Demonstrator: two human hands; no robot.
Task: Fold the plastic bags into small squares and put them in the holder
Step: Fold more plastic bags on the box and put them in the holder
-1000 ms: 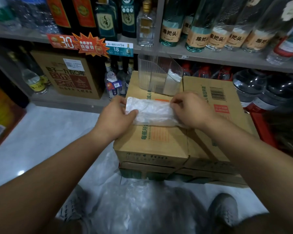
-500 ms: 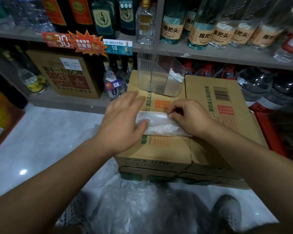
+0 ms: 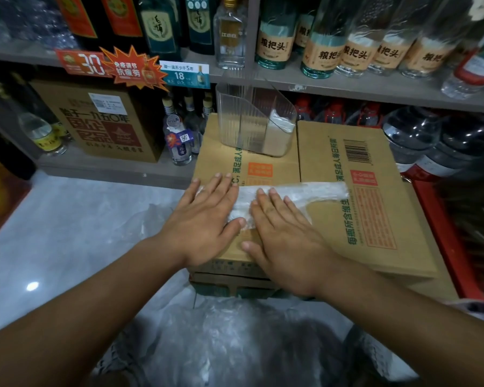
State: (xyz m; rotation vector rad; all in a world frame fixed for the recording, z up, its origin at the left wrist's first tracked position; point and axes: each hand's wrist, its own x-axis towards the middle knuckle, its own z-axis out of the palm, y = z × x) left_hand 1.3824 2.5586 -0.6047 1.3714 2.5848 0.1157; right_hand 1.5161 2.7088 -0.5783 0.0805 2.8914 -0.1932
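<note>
We lay the left hand (image 3: 207,219) palm down on the left end of the translucent white plastic bag (image 3: 310,191). Its fingers are straight and slightly spread, gripping nothing; in our judgement this anchors the slippery film. Behind the hands stands the clear ribbed plastic holder (image 3: 246,121), kept within reach; pale folded squares (image 3: 280,132) already fill its right compartment.

We set the right hand (image 3: 285,233) just beside the left, flat on the same bag, fingers straight and near together, pinching nothing. This likely presses out air and sets the crease.

The bag lies as a long narrow strip across the brown printed cardboard carton (image 3: 375,224), which serves as a firm work surface. Its free end trails rightward, so the square folds are not yet made.
</note>
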